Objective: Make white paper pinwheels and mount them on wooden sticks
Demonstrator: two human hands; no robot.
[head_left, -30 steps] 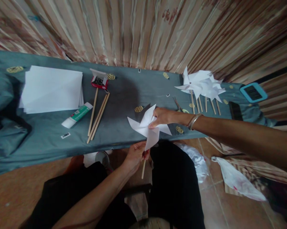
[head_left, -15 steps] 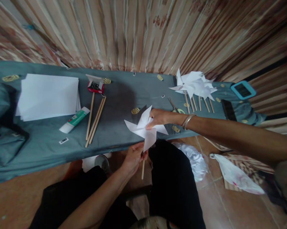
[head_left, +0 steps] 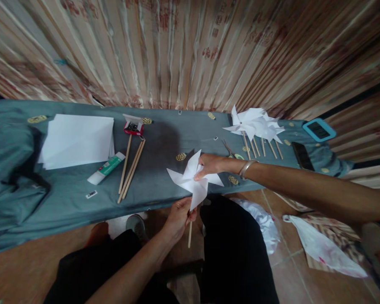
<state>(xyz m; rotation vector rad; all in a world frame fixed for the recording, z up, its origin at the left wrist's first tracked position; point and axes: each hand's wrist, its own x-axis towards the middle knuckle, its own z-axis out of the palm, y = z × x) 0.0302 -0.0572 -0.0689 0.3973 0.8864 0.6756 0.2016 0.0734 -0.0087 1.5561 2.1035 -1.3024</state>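
Note:
A white paper pinwheel point(head_left: 198, 192) is held over the front edge of the cloth-covered table. Its wooden stick point(head_left: 190, 236) points down toward my lap. My left hand point(head_left: 179, 215) is closed around the stick just below the paper blades. At the pinwheel's middle, my right hand point(head_left: 208, 165) pinches the paper with thumb and fingers; the thumb lies near the centre and the other fingers are partly hidden behind the blades. A pair of scissors point(head_left: 230, 151) lies behind my right hand.
Left on the table point(head_left: 164, 169) are a stack of white paper point(head_left: 79, 139), a glue tube point(head_left: 106, 168), loose wooden sticks point(head_left: 131, 171) and a red box of small dark pieces point(head_left: 133, 126). To the right lie finished-looking pinwheels point(head_left: 256, 121), a phone point(head_left: 303, 156) and a blue-framed device point(head_left: 320, 129).
The whole view has shifted, so the table sits a little lower in the picture. Both hands keep their hold on the pinwheel, with hardly any movement between them.

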